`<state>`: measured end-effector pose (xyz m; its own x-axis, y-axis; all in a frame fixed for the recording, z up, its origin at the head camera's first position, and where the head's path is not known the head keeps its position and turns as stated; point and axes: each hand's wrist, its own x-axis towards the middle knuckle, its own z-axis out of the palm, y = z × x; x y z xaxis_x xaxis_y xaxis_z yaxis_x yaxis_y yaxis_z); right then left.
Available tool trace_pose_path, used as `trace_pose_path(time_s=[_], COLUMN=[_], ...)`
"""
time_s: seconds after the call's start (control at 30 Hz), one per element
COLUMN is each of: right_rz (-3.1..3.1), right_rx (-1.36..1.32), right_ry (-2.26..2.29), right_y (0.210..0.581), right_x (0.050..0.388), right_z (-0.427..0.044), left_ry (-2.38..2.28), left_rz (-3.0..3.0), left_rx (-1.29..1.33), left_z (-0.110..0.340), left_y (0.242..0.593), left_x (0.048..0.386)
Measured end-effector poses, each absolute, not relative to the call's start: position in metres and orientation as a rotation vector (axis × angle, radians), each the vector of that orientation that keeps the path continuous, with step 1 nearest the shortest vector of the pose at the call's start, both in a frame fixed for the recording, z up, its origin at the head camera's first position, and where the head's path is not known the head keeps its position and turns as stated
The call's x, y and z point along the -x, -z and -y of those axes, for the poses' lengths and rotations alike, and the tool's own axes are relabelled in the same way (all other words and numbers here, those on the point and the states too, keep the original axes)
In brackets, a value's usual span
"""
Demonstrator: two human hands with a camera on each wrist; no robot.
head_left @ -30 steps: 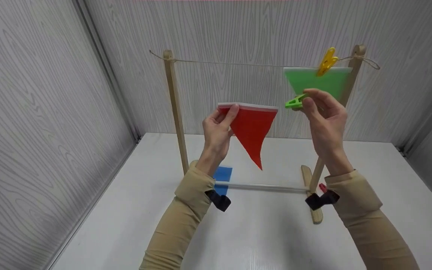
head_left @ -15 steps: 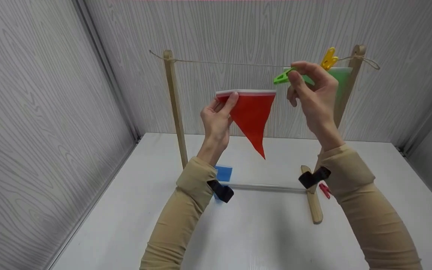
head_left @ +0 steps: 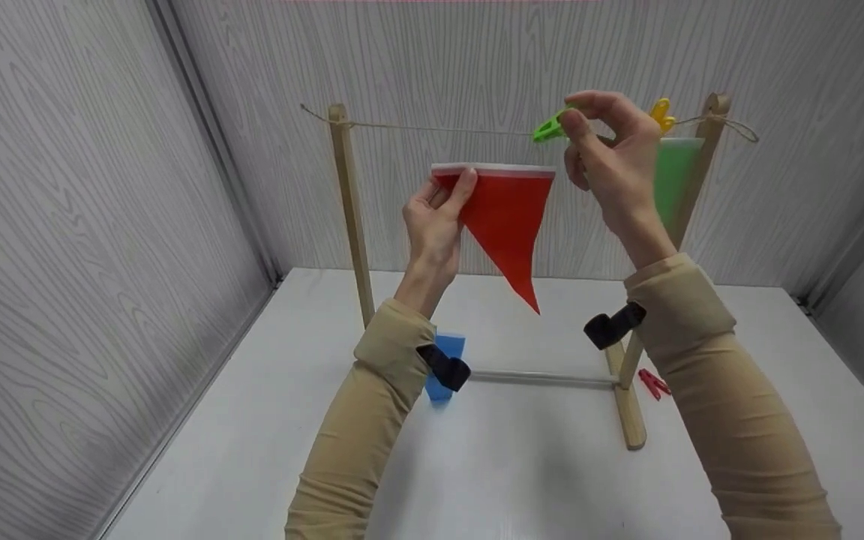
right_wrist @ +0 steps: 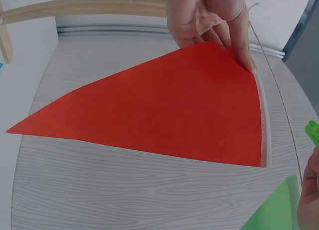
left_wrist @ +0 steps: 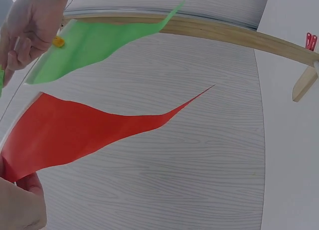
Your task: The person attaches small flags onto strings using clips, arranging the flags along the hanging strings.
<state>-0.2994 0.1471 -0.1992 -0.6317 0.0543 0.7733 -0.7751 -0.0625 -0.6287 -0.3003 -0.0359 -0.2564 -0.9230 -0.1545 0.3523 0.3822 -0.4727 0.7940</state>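
My left hand (head_left: 436,221) pinches a red triangular pennant (head_left: 511,214) near the left end of its white top edge, thumb in front. The pennant hangs point down, a little below the string (head_left: 432,129). Up at the string's height, my right hand (head_left: 616,150) pinches a green clothespin (head_left: 550,127) between thumb and fingertips; its nose points left. Behind that hand a green pennant (head_left: 676,176) hangs at the right of the string under a yellow clothespin (head_left: 661,114). In the right wrist view the red pennant (right_wrist: 164,108) spreads broadly, apart from the string.
Two wooden posts (head_left: 349,210) carry the string, joined low down by a pale rod (head_left: 544,379). A blue pennant (head_left: 443,394) lies partly behind my left sleeve. On the white table (head_left: 514,465), a red clothespin (head_left: 654,383) lies beside the right wooden foot (head_left: 631,420).
Both hands have risen. The red pennant has come up nearer the string, and my right hand has carried the green clothespin up and left to the string's height.
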Motion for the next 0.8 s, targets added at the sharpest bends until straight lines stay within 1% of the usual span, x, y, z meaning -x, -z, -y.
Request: trace_pose_path(time_s=[0.27,0.43,0.8], right_rz=[1.713,1.731,1.789], right_rx=[-0.708,-0.671,-0.586], right_ry=[-1.712,-1.727,-1.587], right_y=[0.188,0.185,0.180], right_x=[0.301,0.306,0.312], right_z=[-0.139,-0.139,-0.137], left_ry=[2.470,2.466,2.449], left_rz=[1.333,1.327,1.344], left_rx=[0.357,0.334,0.332], left_z=[0.033,0.031,0.027], left_y=[0.247,0.242,0.235], left_x=[0.305,0.305,0.306])
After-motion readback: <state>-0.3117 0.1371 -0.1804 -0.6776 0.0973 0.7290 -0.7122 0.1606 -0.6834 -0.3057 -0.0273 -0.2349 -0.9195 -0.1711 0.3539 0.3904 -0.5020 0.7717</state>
